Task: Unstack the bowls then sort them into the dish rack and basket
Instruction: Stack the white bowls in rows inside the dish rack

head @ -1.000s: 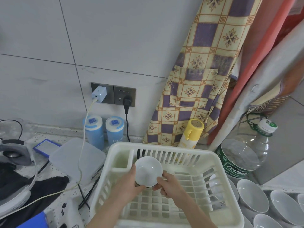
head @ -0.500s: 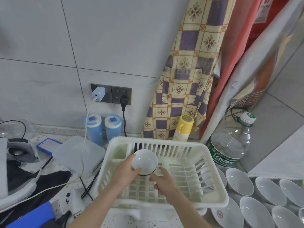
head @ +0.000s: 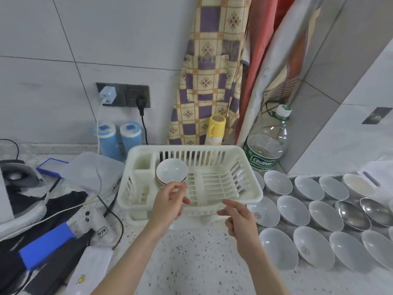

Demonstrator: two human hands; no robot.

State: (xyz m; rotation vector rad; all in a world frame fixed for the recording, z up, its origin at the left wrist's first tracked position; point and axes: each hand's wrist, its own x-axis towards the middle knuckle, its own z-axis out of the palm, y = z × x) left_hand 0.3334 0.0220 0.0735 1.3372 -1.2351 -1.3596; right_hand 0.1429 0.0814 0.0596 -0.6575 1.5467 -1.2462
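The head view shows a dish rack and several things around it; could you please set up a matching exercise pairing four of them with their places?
Things:
1. white bowl
2. yellow bottle
3. white charger
4. metal bowls

Places:
A. plugged into the wall socket
B. on the counter, right of the dish rack, among the white bowls
C. standing tilted inside the dish rack, by its small compartment
D. behind the dish rack, against the checked cloth

Pairs: 1-C, 2-D, 3-A, 4-B
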